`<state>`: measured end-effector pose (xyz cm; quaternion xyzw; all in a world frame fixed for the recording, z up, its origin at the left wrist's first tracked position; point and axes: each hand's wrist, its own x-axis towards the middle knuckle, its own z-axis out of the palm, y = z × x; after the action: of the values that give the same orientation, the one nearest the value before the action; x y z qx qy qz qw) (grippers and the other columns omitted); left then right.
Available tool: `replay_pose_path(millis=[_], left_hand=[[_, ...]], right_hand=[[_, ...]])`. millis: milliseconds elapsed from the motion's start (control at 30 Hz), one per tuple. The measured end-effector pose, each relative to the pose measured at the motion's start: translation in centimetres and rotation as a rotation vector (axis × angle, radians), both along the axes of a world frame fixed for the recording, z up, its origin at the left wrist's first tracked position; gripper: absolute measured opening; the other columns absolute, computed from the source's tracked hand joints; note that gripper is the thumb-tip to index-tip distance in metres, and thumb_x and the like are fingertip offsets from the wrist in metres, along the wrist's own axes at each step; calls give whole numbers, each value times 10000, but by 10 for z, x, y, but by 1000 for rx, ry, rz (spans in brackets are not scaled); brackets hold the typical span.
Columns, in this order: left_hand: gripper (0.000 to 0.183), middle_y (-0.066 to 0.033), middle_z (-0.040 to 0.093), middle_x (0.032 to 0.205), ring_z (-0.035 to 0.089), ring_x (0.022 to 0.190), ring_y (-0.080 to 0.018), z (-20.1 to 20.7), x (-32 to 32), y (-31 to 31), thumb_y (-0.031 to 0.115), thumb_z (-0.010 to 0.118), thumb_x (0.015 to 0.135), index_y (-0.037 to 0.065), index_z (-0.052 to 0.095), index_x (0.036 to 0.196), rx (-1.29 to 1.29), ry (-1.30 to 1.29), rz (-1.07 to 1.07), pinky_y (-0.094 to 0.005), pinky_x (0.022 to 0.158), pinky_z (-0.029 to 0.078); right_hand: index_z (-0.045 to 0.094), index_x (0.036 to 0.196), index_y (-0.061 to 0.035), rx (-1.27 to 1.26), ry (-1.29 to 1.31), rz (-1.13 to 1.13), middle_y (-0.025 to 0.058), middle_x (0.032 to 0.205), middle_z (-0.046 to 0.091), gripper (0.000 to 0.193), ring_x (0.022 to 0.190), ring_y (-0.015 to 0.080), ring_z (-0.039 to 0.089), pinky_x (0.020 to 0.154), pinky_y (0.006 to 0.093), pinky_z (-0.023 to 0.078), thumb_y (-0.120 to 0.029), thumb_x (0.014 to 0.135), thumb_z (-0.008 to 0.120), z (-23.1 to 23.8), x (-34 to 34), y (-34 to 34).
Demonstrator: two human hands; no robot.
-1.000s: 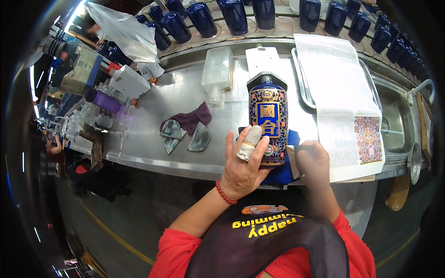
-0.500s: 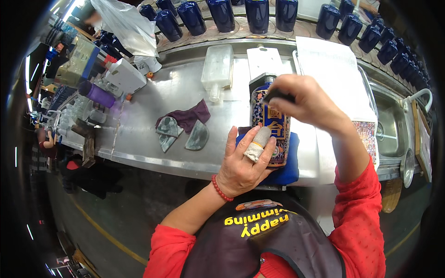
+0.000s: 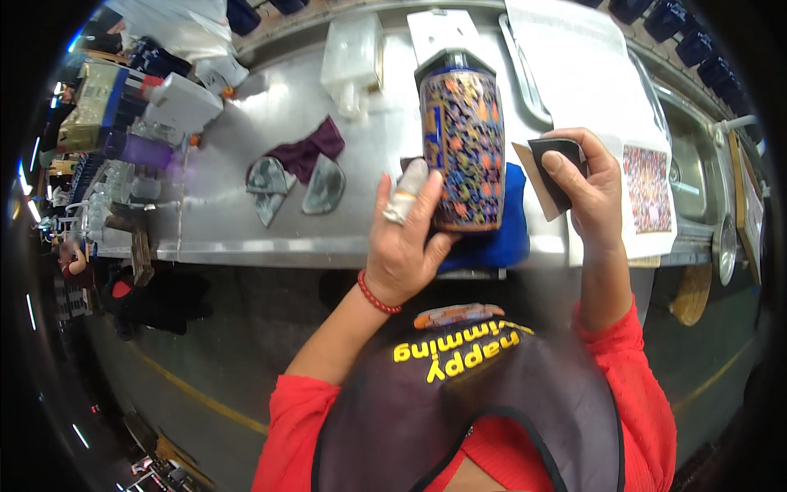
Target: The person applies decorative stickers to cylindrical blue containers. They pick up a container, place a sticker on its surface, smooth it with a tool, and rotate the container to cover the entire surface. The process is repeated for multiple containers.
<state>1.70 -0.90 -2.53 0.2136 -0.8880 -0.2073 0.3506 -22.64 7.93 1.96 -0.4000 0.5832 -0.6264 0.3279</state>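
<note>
A dark blue bottle (image 3: 467, 152) covered in a colourful floral pattern lies in front of me, its neck pointing away. Beneath its lower end is a blue cloth (image 3: 512, 217). My left hand (image 3: 406, 238) grips the bottle's lower left side, its thumb by the base. One of its fingers is wrapped in a pale cloth cover (image 3: 403, 197) held by a yellow band. To the right, apart from the bottle, my right hand (image 3: 594, 193) pinches a flat, black and tan scraper-like piece (image 3: 553, 182) between thumb and fingers.
Left of the bottle lie a purple cloth (image 3: 316, 148) and grey-green curved pads (image 3: 324, 187). A clear flask-shaped block (image 3: 352, 57) stands farther back. White sheets (image 3: 586, 70), a patterned print (image 3: 648, 189) and a sink (image 3: 689, 176) are at right; several blue bottles (image 3: 664, 20) stand beyond.
The bottle has been turned, so its floral side shows instead of the gold lettering. My right hand has moved off it to the right with the scraper-like piece; my left hand stays at its side.
</note>
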Motion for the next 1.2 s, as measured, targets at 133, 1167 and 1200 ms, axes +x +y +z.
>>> replay_pose_path(millis=[133,1167,1200], left_hand=[[431,-189,682,1195,626,1178,-385,-10,16,20,132,663,935,-30,565,1323,-37,130,7,-552,1158,264],[645,-231,527,1401,464,1340,-404,39,-40,-67,483,460,1025,-26,453,1421,88,71,-60,-492,1132,314],[617,-236,555,1367,486,1323,-397,42,-46,-74,465,463,1030,-29,483,1399,196,133,-54,-467,1111,357]], right_hand=[[655,1049,-18,24,-22,55,-10,867,667,181,773,25,591,677,182,482,-140,926,705,-17,19,6],[646,1024,-2,-44,-147,6,30,937,638,169,844,91,566,768,231,455,-90,891,703,-35,17,25],[642,1025,-2,-45,-147,-5,31,935,637,170,843,91,564,767,231,453,-89,891,701,-34,15,27]])
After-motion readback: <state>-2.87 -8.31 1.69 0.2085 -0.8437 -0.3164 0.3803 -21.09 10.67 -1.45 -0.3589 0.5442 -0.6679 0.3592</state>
